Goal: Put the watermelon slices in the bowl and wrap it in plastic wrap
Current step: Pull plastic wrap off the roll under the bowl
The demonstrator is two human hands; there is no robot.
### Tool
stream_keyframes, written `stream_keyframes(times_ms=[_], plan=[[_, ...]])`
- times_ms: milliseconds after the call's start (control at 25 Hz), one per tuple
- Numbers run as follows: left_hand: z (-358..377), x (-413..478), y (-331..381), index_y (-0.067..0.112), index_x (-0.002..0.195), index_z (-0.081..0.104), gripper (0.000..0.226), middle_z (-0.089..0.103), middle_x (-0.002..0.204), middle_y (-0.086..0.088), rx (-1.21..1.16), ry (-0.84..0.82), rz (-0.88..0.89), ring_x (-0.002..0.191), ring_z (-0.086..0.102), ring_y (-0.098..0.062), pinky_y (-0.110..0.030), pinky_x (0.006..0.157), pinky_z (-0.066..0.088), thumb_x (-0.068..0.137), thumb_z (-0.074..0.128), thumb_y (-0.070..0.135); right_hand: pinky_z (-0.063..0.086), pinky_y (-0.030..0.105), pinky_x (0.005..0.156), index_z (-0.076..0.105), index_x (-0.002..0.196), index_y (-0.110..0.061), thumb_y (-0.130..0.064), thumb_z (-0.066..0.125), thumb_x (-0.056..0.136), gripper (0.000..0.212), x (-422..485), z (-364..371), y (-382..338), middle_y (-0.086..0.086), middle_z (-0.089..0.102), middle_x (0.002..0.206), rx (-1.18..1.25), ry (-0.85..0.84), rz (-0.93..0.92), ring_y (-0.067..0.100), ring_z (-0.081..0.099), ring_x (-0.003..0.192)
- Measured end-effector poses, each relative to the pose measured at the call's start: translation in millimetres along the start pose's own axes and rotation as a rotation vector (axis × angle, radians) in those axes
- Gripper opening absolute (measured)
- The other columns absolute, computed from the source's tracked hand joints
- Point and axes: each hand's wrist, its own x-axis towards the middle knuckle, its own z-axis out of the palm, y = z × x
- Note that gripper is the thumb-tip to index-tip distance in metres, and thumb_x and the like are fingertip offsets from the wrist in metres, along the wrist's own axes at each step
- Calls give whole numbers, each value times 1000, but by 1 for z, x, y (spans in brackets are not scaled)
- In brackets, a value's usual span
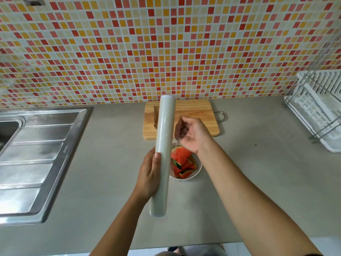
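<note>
My left hand (149, 174) grips a long white roll of plastic wrap (163, 141), held above the grey counter and pointing away from me. My right hand (191, 134) is beside the roll's right side, fingers curled on the clear film pulled from the roll. Below both hands stands a white bowl (195, 173) with several red watermelon slices (181, 160) with green rind inside. The roll and the film cover the bowl's left part.
A wooden cutting board (195, 115) with a knife (155, 115) and a metal handle lies behind the bowl. A steel sink with drainboard (38, 159) is at the left. A white dish rack (317, 109) stands at the right. Mosaic tile wall (166, 43) behind.
</note>
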Motion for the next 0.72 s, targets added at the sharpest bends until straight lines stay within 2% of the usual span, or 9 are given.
stream_keyframes(times_ms=[160, 240, 320, 480, 560, 720], plan=[[0, -2, 1, 34, 124, 45, 45, 59, 105, 17, 36, -8, -9, 93, 58, 0, -16, 71, 45, 88, 29, 56, 42, 16, 43, 64, 80, -15, -23, 67, 81, 9, -4, 4, -4, -5, 54, 58, -270, 32, -66, 5, 47, 52], [0, -2, 3, 40, 123, 41, 41, 57, 99, 28, 80, -11, -2, 90, 56, 7, -9, 64, 44, 87, 29, 57, 41, 16, 42, 66, 84, -19, -22, 66, 81, 4, -1, 3, -5, -7, 52, 62, -264, 82, -92, 5, 46, 55], [3, -3, 3, 42, 122, 39, 38, 56, 96, 35, 98, -21, 7, 90, 55, 10, -6, 62, 45, 88, 30, 57, 39, 18, 45, 65, 82, -20, -22, 61, 82, 4, 0, -1, -5, -8, 49, 58, -155, 78, -58, 6, 43, 50], [6, -7, -1, 37, 122, 40, 36, 53, 97, 39, 77, -22, 5, 90, 55, 10, -3, 65, 42, 91, 30, 53, 40, 20, 52, 63, 76, -18, -31, 57, 83, 16, 3, -9, -4, -6, 50, 57, -25, 7, 65, 9, 46, 50], [6, -9, -4, 40, 119, 40, 32, 53, 98, 39, 57, -28, 1, 92, 54, 9, -3, 66, 42, 91, 30, 52, 39, 19, 49, 63, 73, -17, -39, 64, 80, 22, 4, -10, -7, -6, 53, 57, -140, 13, 91, 7, 46, 48], [4, -10, -5, 41, 119, 39, 31, 52, 99, 39, 55, -46, 1, 92, 54, 8, -5, 68, 44, 91, 30, 51, 34, 14, 37, 54, 61, -20, -39, 72, 74, 29, 4, -4, -13, -10, 47, 47, -368, 121, 76, 3, 40, 35]])
